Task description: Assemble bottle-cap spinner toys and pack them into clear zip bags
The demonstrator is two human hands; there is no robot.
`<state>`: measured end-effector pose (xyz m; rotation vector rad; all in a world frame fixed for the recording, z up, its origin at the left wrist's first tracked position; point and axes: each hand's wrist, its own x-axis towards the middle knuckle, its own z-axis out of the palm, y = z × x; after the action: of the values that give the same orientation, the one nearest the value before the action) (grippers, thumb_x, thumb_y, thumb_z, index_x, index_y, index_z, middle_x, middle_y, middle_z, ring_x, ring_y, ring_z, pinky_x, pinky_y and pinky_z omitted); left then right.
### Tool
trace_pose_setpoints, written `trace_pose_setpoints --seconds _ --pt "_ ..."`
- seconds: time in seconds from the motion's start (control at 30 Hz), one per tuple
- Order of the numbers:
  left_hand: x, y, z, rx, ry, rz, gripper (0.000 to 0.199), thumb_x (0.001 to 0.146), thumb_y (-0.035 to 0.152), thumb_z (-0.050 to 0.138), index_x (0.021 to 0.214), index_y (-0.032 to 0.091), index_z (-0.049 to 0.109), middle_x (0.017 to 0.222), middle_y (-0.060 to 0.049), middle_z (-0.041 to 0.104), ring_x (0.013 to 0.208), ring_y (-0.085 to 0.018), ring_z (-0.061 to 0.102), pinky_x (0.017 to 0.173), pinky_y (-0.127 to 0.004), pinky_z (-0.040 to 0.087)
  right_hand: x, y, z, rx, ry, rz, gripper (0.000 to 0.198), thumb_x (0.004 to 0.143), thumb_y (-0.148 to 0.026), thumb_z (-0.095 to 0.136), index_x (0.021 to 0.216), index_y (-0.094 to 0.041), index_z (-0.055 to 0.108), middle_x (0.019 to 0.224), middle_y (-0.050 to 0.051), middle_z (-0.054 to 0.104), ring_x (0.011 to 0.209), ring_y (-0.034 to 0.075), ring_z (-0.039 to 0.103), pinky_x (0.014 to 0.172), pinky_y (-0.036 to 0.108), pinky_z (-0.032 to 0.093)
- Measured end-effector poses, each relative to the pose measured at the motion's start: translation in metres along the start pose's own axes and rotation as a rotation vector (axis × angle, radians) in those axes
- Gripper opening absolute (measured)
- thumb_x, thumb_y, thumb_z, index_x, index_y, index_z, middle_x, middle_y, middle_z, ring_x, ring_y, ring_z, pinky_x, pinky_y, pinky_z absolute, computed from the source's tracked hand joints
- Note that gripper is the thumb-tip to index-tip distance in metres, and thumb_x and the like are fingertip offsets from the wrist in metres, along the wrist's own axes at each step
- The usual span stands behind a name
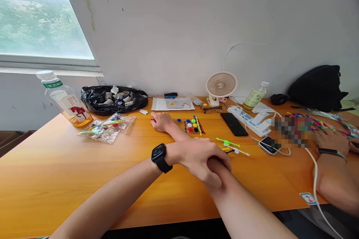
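My left hand (200, 157), with a black watch on its wrist, is wrapped over my right forearm (235, 194). Beyond it, my right hand (162, 121) rests closed on the table. A bit of a small red piece (152, 119) shows at its fingers; the rest is hidden. Right of that hand lie round plastic pieces in several colours, among them a blue disc (178, 120) and a red disc (190, 130). Beside them are thin coloured sticks (199, 125). A green arrow-shaped spinner (227, 142) and a white one (236, 150) lie nearer my left hand.
Clear plastic packets (110, 127), a tea bottle (67, 101) and a black bag of parts (112, 99) stand left. At the back are a screwdriver (169, 95), fan (221, 85) and glasses (213, 109). A phone (234, 124), power strip (249, 121) and another person's hand (332, 142) are right.
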<state>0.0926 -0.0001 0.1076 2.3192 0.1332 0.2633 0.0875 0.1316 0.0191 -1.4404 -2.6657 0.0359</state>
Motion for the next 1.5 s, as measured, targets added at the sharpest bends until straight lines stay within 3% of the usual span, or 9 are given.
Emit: trace_pose_setpoints --seconds 0.13,0.3,0.43,0.57,0.7,1.27,1.4,1.5 --pt "-0.001 -0.002 0.000 -0.039 0.009 -0.021 0.041 0.074 0.036 0.082 0.112 0.020 0.075 0.109 -0.004 0.079 0.096 -0.024 0.075 0.087 -0.032 0.058 0.000 0.000 0.000 -0.002 0.000 0.003 0.029 0.106 -0.035 0.042 0.123 -0.022 0.061 0.115 0.011 0.078 0.103 0.027 0.073 0.082 0.033 0.045" --pt "-0.001 0.000 0.001 -0.009 0.003 -0.009 0.035 0.077 0.029 0.077 0.111 0.020 0.075 0.110 -0.004 0.079 0.096 -0.025 0.075 0.086 -0.033 0.058 0.000 0.000 0.002 -0.001 0.011 0.006 0.028 0.105 -0.035 0.043 0.123 -0.022 0.061 0.114 0.011 0.078 0.101 0.027 0.073 0.080 0.033 0.044" --pt "0.000 0.000 0.002 -0.020 0.024 -0.016 0.039 0.076 0.037 0.081 0.110 0.020 0.075 0.107 -0.003 0.079 0.094 -0.024 0.074 0.084 -0.030 0.057 0.000 0.001 0.003 0.001 0.021 0.003 0.029 0.106 -0.036 0.042 0.121 -0.023 0.062 0.113 0.011 0.078 0.100 0.027 0.073 0.079 0.033 0.044" --pt "0.000 0.001 0.002 0.016 0.008 0.005 0.034 0.077 0.028 0.076 0.110 0.020 0.075 0.107 -0.003 0.079 0.093 -0.024 0.074 0.083 -0.031 0.057 0.000 0.001 0.003 0.003 0.029 0.004 0.029 0.105 -0.036 0.042 0.121 -0.022 0.062 0.112 0.011 0.078 0.099 0.027 0.073 0.078 0.033 0.043" --pt "-0.001 0.001 0.002 -0.005 0.020 -0.033 0.037 0.076 0.035 0.080 0.110 0.021 0.075 0.106 -0.003 0.079 0.094 -0.024 0.074 0.083 -0.030 0.057 0.000 0.002 0.004 0.007 0.031 0.005 0.029 0.105 -0.036 0.043 0.122 -0.022 0.062 0.112 0.011 0.078 0.099 0.027 0.072 0.078 0.033 0.043" --pt "0.000 -0.002 0.002 -0.029 -0.004 -0.009 0.033 0.079 0.031 0.076 0.109 0.021 0.075 0.105 -0.002 0.079 0.093 -0.023 0.073 0.083 -0.030 0.057 0.000 0.002 0.005 0.024 0.045 0.010 0.028 0.104 -0.036 0.044 0.119 -0.023 0.063 0.109 0.010 0.078 0.095 0.026 0.072 0.074 0.032 0.040" --pt "-0.004 -0.012 -0.007 -0.056 0.113 0.016 0.023 0.085 0.013 0.058 0.098 0.019 0.076 0.103 -0.004 0.080 0.095 -0.020 0.074 0.085 -0.028 0.056 -0.002 0.002 0.004 0.029 0.051 0.008 0.028 0.104 -0.035 0.044 0.120 -0.022 0.063 0.110 0.010 0.078 0.093 0.025 0.071 0.073 0.032 0.039" --pt "-0.009 -0.021 -0.015 -0.130 0.167 -0.011 0.019 0.085 0.014 0.063 0.099 0.016 0.075 0.101 -0.007 0.079 0.094 -0.020 0.075 0.084 -0.028 0.057 -0.002 0.002 0.003 0.034 0.046 0.006 0.028 0.104 -0.035 0.044 0.119 -0.022 0.064 0.109 0.010 0.078 0.092 0.024 0.070 0.073 0.032 0.039"
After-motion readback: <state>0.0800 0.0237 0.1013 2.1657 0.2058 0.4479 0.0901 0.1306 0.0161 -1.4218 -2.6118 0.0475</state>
